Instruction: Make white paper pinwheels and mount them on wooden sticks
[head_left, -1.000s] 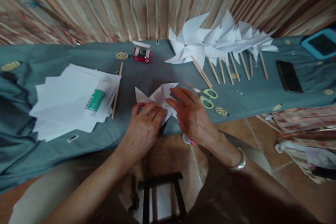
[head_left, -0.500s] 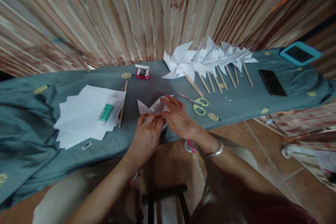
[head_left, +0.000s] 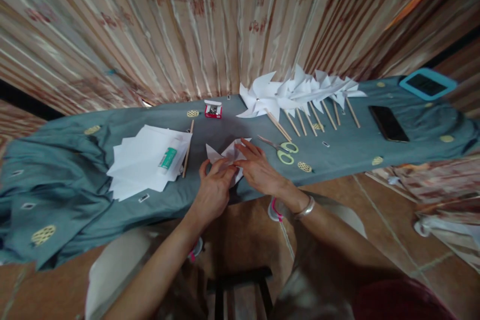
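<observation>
A white paper pinwheel with pointed blades lies at the table's front edge, partly covered by my hands. My left hand is closed on its near side, fingertips bent together at the middle. From the right, my right hand presses on the same paper, its thumb and fingers meeting the left fingertips. Whatever sits under the fingertips is hidden. Green-handled scissors lie just right of my right hand. To the left are a wooden stick and a stack of white paper sheets with a green glue stick on top.
Finished white pinwheels on wooden sticks overlap in a row at the back. Behind my hands stands a small red box of metal pieces. A black phone and a blue-framed tablet lie at the right. A curtain hangs behind the table.
The camera view has shifted, so the table's left part appears further right. Both hands stay on the pinwheel, with only slight finger movement at its middle.
</observation>
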